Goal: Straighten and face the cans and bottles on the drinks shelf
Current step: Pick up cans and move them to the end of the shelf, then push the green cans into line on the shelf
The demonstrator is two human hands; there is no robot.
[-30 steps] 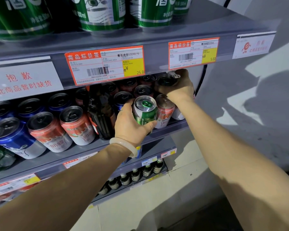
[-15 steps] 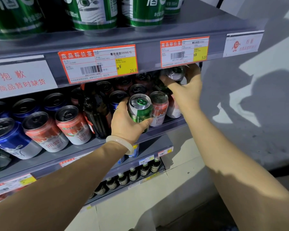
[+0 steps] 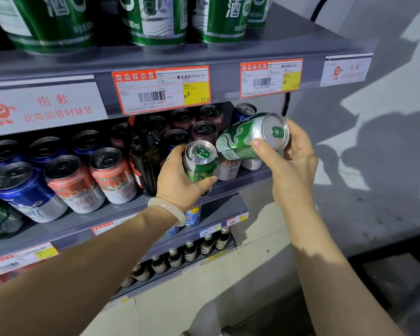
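Observation:
My left hand [image 3: 180, 183] grips an upright green can [image 3: 199, 161] at the front edge of the grey middle shelf [image 3: 243, 181]. In front of the shelf's right end, my right hand [image 3: 294, 163] holds a second green can [image 3: 250, 137], tilted on its side with its top facing me. Behind them stand red-and-white cans [image 3: 112, 175], blue cans [image 3: 27, 190] and dark-topped cans [image 3: 204, 129] in rows. A dark bottle [image 3: 146, 156] stands between the can rows, left of my left hand.
Large green cans [image 3: 155, 18] line the top shelf above orange price tags [image 3: 160, 88]. A lower shelf holds small dark bottles [image 3: 192, 251]. A grey wall [image 3: 374, 154] lies to the right of the shelving.
My right hand has pulled a green can out from the back right of the shelf and now holds it tilted in front. The left hand keeps its grip on its can.

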